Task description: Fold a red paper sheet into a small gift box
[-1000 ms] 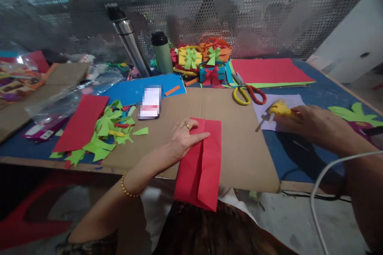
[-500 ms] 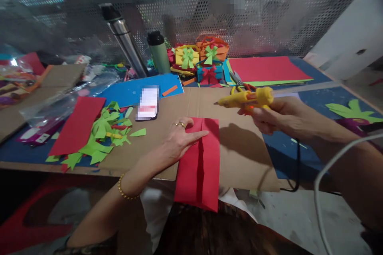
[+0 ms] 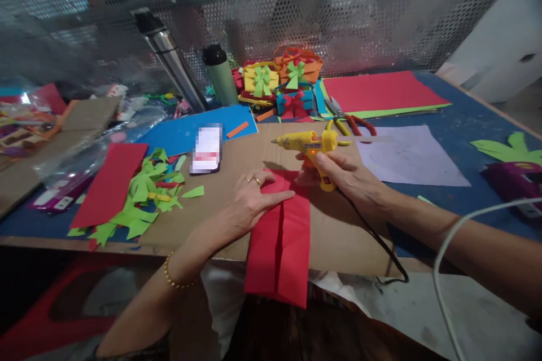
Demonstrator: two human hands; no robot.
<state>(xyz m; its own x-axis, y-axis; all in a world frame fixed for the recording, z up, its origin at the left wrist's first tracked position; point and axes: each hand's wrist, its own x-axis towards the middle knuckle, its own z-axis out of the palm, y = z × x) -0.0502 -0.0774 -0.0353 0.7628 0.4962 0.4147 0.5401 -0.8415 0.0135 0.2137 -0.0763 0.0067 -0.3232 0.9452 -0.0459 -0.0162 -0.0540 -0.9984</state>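
Observation:
A folded red paper (image 3: 292, 237) with a lengthwise open seam lies at the cardboard's front edge, its near end overhanging. My left hand (image 3: 256, 197) grips its upper left part, thumb stretched across the seam and the other fingers curled at the far edge. In my right hand (image 3: 334, 166) is a yellow hot glue gun (image 3: 300, 140), fingers wrapped round its handle. Its nozzle points left above the paper's far end, apart from it, and an orange light glows on its body. A clear glue stick (image 3: 368, 139) juts from its back.
Cardboard (image 3: 339, 237) covers the table's middle. Green paper cutouts (image 3: 144, 192) and a phone (image 3: 206, 146) lie left. Behind are small paper baskets (image 3: 262, 82), bottles (image 3: 222, 76), scissors (image 3: 336, 110) and red-handled pliers (image 3: 359, 124). A white cable (image 3: 440, 259) loops at right.
My right hand has brought the glue gun left and slightly down, over the paper's far end. My left hand stays on the red paper.

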